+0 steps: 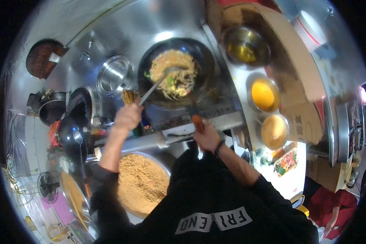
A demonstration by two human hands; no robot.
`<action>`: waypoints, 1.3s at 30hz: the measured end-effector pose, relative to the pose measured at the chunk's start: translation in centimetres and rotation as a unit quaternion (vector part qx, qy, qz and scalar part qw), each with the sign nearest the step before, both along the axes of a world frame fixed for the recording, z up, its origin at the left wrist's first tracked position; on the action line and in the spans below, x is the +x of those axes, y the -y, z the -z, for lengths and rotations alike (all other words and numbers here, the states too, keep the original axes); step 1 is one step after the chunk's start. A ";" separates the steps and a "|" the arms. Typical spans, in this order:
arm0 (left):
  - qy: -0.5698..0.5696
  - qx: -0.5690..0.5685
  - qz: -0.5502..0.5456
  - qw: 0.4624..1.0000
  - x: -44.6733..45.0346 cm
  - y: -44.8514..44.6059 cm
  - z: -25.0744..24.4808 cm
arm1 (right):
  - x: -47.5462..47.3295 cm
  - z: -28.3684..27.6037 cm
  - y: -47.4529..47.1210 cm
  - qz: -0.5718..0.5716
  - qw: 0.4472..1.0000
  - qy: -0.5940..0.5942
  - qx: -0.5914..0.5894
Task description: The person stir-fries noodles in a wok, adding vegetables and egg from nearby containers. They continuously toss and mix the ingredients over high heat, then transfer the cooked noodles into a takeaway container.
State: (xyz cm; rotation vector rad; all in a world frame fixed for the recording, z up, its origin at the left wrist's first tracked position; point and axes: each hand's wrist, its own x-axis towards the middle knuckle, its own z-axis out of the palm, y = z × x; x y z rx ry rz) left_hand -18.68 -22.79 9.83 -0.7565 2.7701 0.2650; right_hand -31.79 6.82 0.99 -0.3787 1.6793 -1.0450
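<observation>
A dark wok (206, 88) on the stove holds noodles (174, 61) with bits of green and yellow in them. My left hand (128, 116) grips the handle of a metal ladle (155, 87), whose blurred head lies over the noodles. At the wok's near side, my right hand (208, 136) is closed around its orange-brown handle (197, 122). A bamboo brush (129, 97) stands just beyond my left hand, partly hidden by it.
Left of the wok is a steel pot (114, 74). A large bowl of brown grainy food (143, 183) sits near my body. On the right counter are an oil bowl (247, 45), a bowl of orange-yellow liquid (263, 94) and cardboard (302, 122). A person in red (332, 207) is at lower right.
</observation>
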 end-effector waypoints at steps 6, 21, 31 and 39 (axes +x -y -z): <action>-0.006 -0.023 0.048 0.999 4.9 -4.5 -2.4 | 2.6 -3.2 -5.0 -0.003 1.000 -0.019 -0.008; 0.035 0.132 -0.074 0.988 3.9 -5.8 -3.4 | -1.1 -6.0 -1.6 -0.017 0.994 0.112 -0.005; -0.089 0.074 -0.081 0.990 -5.0 2.6 4.8 | 1.6 8.8 6.4 0.010 0.974 -0.224 0.024; 0.144 -0.017 0.084 0.986 -0.9 -3.4 3.6 | 1.3 9.0 5.2 -0.051 0.994 -0.096 0.033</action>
